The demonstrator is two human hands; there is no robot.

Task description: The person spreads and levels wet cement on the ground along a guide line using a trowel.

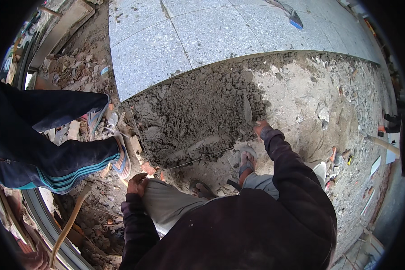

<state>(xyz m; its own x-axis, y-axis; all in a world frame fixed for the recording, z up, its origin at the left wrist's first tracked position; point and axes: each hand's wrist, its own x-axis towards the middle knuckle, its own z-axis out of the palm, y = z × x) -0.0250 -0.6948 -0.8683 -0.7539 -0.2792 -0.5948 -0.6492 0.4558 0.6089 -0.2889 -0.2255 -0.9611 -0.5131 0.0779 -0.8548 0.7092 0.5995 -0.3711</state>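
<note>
My right hand [261, 128] is closed around the handle end of a trowel, which the fingers mostly hide. The trowel's grey, mortar-smeared blade [247, 110] points away from me over the right part of a dark, damp mortar bed [189, 105]. The bed is lumpy, with a smoother streak near its front edge. Beside my left knee, my left hand [137, 184] has its fingers curled together, and nothing shows in them. Speckled grey floor tiles [216, 33] border the mortar on its far side. A thin taut string [184, 164] runs along its near edge.
At the left stands another person, whose dark striped trousers [76, 159] and sandalled feet are near the mortar. Broken rubble [74, 67] covers the ground there. A blue-tipped tool [295, 20] lies on the tiles. A wooden handle [382, 144] juts in at the right.
</note>
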